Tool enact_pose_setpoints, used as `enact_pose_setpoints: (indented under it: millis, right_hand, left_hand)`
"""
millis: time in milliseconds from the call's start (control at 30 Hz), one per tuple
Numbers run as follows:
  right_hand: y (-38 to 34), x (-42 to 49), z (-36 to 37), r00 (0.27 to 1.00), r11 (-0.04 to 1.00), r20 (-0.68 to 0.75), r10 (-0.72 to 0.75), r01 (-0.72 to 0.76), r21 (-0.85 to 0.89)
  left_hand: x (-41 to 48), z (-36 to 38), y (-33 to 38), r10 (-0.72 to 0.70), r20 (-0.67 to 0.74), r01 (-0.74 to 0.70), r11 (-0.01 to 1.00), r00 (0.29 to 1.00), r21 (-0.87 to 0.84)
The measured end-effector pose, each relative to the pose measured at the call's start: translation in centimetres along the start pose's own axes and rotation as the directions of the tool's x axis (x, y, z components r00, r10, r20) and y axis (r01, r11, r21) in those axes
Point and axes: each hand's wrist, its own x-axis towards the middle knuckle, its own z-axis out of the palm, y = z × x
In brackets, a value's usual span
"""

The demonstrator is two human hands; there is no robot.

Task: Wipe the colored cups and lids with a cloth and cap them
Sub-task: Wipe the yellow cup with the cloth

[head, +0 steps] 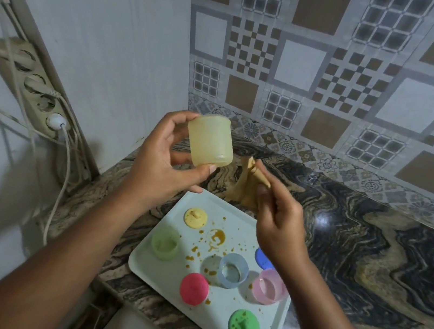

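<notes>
Head view is showing us holding the yellow cup up in the air over the far left corner of the tray, well above everything else. Our left hand is gripping it end to end, thumb under one end and fingers curled over the other, with the cup tilted. Our right hand is pinching a beige cloth just right of the cup, not yet touching it; the cloth is blurred and hanging down toward the counter beyond the tray's far edge. We are judging this as the start of wiping this cup. Its yellow lid is waiting on the tray below, with the green cup, blue cup, pink cup, pink lid, green lid and a half-hidden blue lid. Brown spill is dotting the tray's middle. A fingertip hold on smooth plastic could be slipping once the cloth starts pushing, and a dropped cup would be landing among the open cups. The trailing cloth could also be dragging through the spill and smearing it onto cleaned pieces. The tray's near side is sitting close to the counter's near edge, so a knock could be shifting it off. On the left, a wall, power strip and cables are crowding our elbow; the counter to the right is offering more room.
</notes>
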Motion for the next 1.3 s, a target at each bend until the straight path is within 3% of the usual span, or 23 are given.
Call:
enact_pose_setpoints:
  millis: [67,233,467,667,900,1033,1200,1300]
  right_hand:
    - [-0.4,1.1,-0.3,0.998,0.999,-0.053,0.04,-0.039,0.03]
    - [-2.8,4.3,-0.7,0.994,0.997,-0.104,-0.031,0.039,0.071]
    - [-4.1,5.0,1.6,0.973,0.985,0.157,-0.169,0.171,0.001]
    - [-3.6,3.4,2.2,0.95,0.953,0.166,-0.265,0.285,-0.107]
    - [-2.9,0.4,3.3,0.933,0.931,0.135,-0.332,0.348,-0.11]
    - [-1.7,-1.6,3.5,0.952,0.954,0.135,-0.273,0.286,-0.086]
    - [-0.4,-0.8,2.2,0.998,0.998,0.037,0.054,-0.055,0.029]
    - [-1.3,3.0,0.2,1.0,0.999,-0.025,0.018,-0.017,0.032]
  left_hand:
    - [-0.1,0.1,0.0,0.012,0.003,-0.012,1.0,1.0,-0.001]
    - [-0.3,0.2,-0.4,-0.003,-0.02,0.004,1.0,1.0,0.03]
    - [-0.2,0.5,-0.6,-0.003,-0.029,0.005,0.997,1.0,0.071]
    - [0.3,-0.2,-0.9,-0.006,-0.08,0.017,0.991,0.997,0.132]
    - [0.4,-2.3,-1.2,-0.012,-0.049,0.018,0.992,0.999,0.122]
    - [0.3,-3.1,-1.2,-0.001,-0.056,0.009,0.989,0.998,0.148]
    - [0.6,-1.8,-1.3,-0.044,-0.046,0.046,0.999,0.998,0.03]
    - [0.8,-0.1,-1.5,-0.049,-0.053,0.052,0.998,0.997,0.045]
